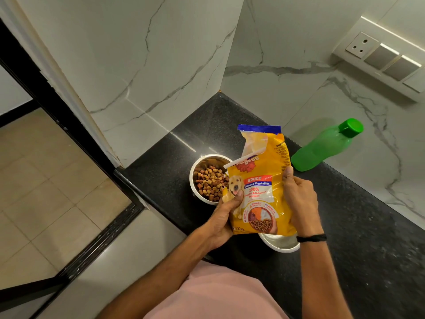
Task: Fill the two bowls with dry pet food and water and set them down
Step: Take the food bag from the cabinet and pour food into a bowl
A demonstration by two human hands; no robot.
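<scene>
A yellow pet food bag [259, 187] stands upright above the black counter [358, 217], held between both hands. My left hand [224, 217] grips its lower left corner, thumb on the front. My right hand [299, 199] grips its right edge. A steel bowl [195, 171] behind the bag on the left holds brown kibble [210, 183]. A second steel bowl [280, 245] sits under the bag, mostly hidden; its contents cannot be seen. A green water bottle [322, 148] with its cap on stands at the back right.
Marble walls close the counter at the back and right. A switch panel [381, 58] is on the right wall. The counter's left edge drops to a tiled floor [46, 192] with a black door frame.
</scene>
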